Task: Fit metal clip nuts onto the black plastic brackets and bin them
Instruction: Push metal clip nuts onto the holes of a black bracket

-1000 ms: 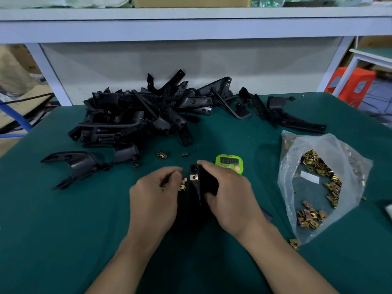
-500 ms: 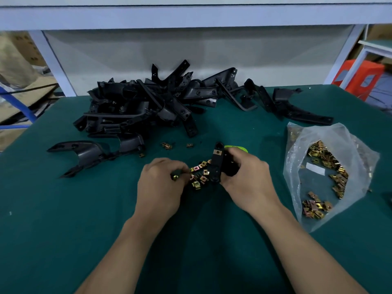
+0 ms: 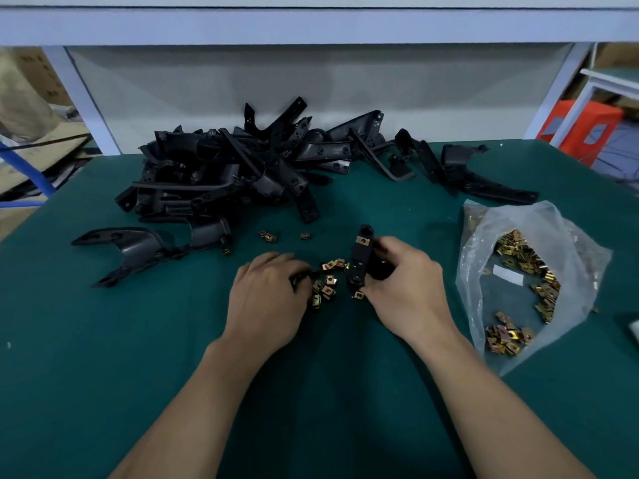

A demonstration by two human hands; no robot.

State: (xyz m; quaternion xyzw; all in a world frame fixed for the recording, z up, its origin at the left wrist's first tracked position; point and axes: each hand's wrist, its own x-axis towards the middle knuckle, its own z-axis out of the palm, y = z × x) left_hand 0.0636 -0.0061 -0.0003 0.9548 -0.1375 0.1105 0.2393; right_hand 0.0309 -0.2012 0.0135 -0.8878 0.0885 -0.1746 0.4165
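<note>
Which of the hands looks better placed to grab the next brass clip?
Probably the left hand: its fingertips sit at the loose clip nuts, while the right hand grips the black bracket.

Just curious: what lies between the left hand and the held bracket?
A small heap of loose clip nuts on the green mat, in the head view.

Loose clip nuts (image 3: 328,285) lie before bracket pile (image 3: 242,174), left of bag (image 3: 581,257).

Left hand (image 3: 268,299) fingertips tucked under; grip on clip nuts (image 3: 328,283) unclear. Right hand (image 3: 408,292) half-hides bracket (image 3: 361,252). Pale object (image 3: 634,328) cut by right edge.
</note>
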